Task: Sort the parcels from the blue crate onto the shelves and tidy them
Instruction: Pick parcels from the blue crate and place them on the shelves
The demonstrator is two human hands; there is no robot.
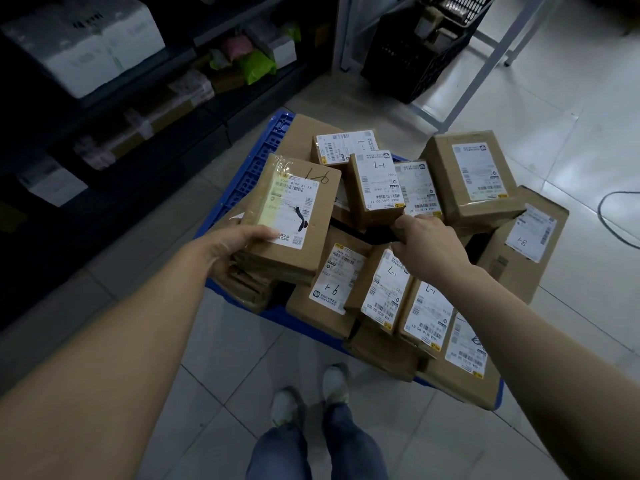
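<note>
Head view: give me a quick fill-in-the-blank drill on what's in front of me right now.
1. The left hand holds a brown cardboard parcel with a white ____ on its top face.
2. The other brown parcels are piled in a ____ plastic crate.
3. Beyond the crate, a ____ plastic basket stands on the pale tiled floor.

Missing words: label; blue; black.

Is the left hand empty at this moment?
No: the left hand grips a labelled cardboard parcel by its near end, over the left side of the blue crate.
</note>
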